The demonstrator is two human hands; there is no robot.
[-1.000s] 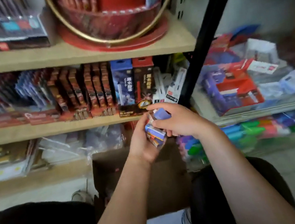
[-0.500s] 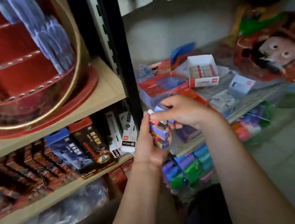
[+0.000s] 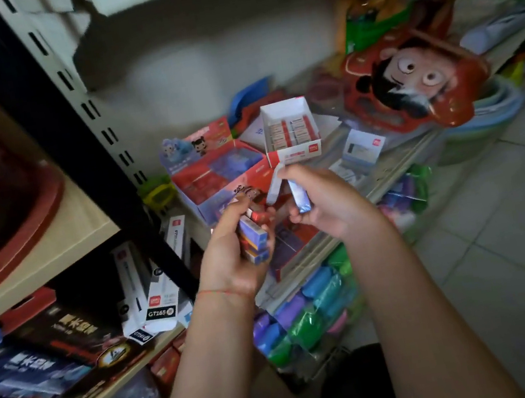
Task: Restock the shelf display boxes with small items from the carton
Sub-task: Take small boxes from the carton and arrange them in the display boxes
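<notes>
Shelving fills the background. Left hand point(image 3: 229, 260) grips a stack of packs point(image 3: 254, 240); right hand point(image 3: 321, 203) pinches one pack point(image 3: 298, 194) just lifted clear. Beyond sits the red box point(image 3: 215, 175), likely needing that pack placed squarely inside.

Your left hand point(image 3: 230, 266) holds a stack of small boxes point(image 3: 254, 240) in glossy printed card, and the single blue box point(image 3: 299, 198) in your right hand point(image 3: 327, 201) shines like foil. At centre frame the red display box point(image 3: 215, 175) and the white display box point(image 3: 289, 131) look like smooth printed cardboard. At left, the shelf board point(image 3: 63, 239) is pale matt wood laminate on a slotted, painted metal upright point(image 3: 73, 91); lower right, floor tiles point(image 3: 506, 210) look smooth and dull.
</notes>
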